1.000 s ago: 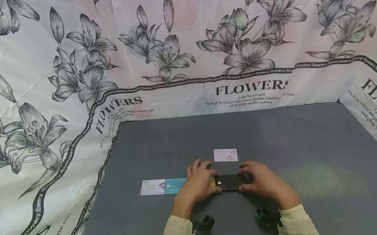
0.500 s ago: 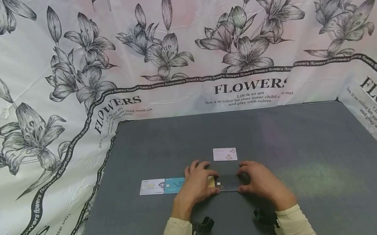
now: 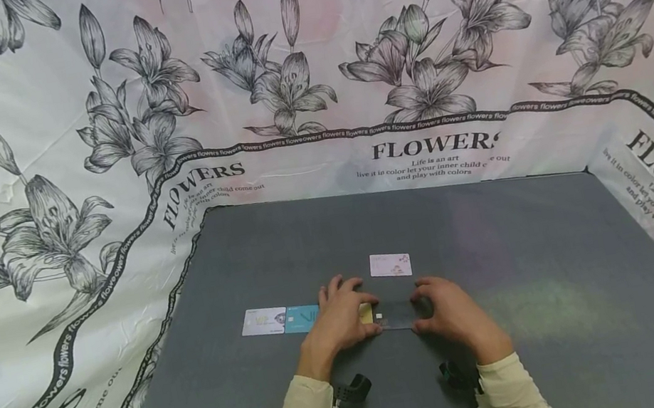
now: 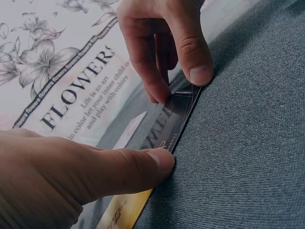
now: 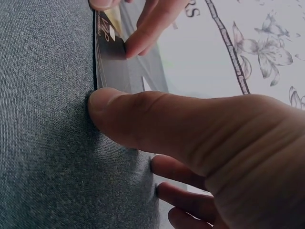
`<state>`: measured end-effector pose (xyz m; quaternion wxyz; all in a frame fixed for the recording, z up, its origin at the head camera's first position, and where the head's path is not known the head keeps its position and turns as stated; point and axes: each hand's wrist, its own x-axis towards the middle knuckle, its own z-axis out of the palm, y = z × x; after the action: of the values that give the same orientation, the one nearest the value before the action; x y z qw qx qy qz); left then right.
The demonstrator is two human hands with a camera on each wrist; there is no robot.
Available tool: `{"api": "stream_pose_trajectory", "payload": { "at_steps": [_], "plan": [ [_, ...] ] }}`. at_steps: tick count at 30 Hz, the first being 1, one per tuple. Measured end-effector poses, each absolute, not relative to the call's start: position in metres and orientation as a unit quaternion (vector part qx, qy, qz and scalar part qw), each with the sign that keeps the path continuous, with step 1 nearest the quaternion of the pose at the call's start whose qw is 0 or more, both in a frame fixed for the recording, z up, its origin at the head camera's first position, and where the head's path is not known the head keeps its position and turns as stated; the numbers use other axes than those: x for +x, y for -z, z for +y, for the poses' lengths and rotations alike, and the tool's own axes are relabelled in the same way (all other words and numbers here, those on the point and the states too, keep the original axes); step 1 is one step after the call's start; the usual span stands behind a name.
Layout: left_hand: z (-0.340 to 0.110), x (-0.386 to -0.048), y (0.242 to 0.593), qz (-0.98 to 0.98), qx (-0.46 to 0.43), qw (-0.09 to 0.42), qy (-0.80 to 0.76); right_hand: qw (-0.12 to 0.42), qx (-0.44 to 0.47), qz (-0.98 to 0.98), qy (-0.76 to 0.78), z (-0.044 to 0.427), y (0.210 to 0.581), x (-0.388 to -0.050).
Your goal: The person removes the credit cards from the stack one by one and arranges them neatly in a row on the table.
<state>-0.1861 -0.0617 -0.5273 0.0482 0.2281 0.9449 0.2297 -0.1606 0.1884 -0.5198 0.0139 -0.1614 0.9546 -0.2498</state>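
Observation:
A glossy black VIP card [image 3: 396,317] lies in line at the right end of a row of cards on the grey table. My left hand [image 3: 336,318] spans its left end, thumb on the near edge and a finger on the far edge. At the opposite end my right hand [image 3: 454,312] pinches the same card between thumb and fingers, as the left wrist view also shows. A gold card [image 4: 126,208] adjoins the black one, mostly covered by my left hand in the head view. Left of it are a blue VIP card [image 3: 301,318] and a white card [image 3: 263,321].
A pale pink card [image 3: 390,265] lies by itself beyond the black card. The grey tabletop [image 3: 578,306] extends to both sides. A white cloth with printed flowers [image 3: 425,93] hangs behind the table and along its sides.
My right hand has shifted slightly left with the black card, whose surface now reflects more light. The left hand stays nearly still, and the other cards keep their places.

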Motion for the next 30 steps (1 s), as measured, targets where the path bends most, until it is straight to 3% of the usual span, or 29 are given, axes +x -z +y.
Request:
{"api": "stream_pose_trajectory", "payload": {
  "at_steps": [8,15,21,30],
  "plan": [
    [-0.063,-0.189,0.534,0.942,0.247,0.027,-0.228,0.01,-0.169,0.952,0.254,0.189,0.519,-0.161],
    [-0.062,-0.189,0.533,0.941,0.238,0.04,-0.235,0.011,-0.167,0.952,0.256,0.189,0.519,-0.161],
    [-0.063,-0.195,0.55,0.938,0.241,0.029,-0.249,0.008,-0.168,0.953,0.252,0.189,0.52,-0.162],
    [-0.063,-0.19,0.535,0.943,0.242,0.039,-0.227,0.011,-0.166,0.953,0.252,0.189,0.519,-0.162]
  ]
}}
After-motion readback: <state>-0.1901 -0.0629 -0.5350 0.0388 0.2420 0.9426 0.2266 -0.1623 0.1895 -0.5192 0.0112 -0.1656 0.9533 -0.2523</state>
